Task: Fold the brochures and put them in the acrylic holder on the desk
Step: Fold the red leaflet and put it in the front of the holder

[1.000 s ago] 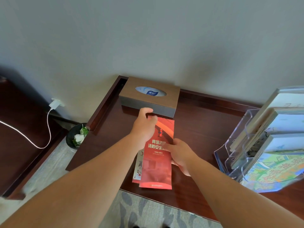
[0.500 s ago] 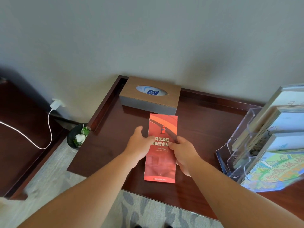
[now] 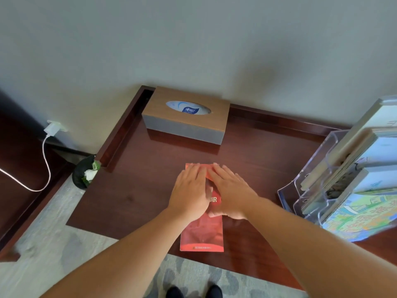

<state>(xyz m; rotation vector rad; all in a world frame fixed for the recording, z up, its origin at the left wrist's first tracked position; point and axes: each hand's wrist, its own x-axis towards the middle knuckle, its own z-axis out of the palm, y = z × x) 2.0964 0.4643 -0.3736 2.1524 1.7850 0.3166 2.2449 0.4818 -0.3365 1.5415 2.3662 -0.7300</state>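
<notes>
- Red folded brochure [image 3: 202, 235] lies flat on the desk [image 3: 137, 190], its far half under your palms.
- Your left hand [image 3: 190, 190] and right hand [image 3: 231, 190] press it, fingers straight, side by side.

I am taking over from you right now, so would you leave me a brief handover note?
Left hand: flat, fingers straight, pressing the red brochure.
Right hand: flat, pressing it too, beside the left.
Things: the red brochure lies on the desk near its front edge; the holder stands to the right with booklets in it.
Done: this one looks folded.
Left: lift it and slot it into the holder.
</notes>
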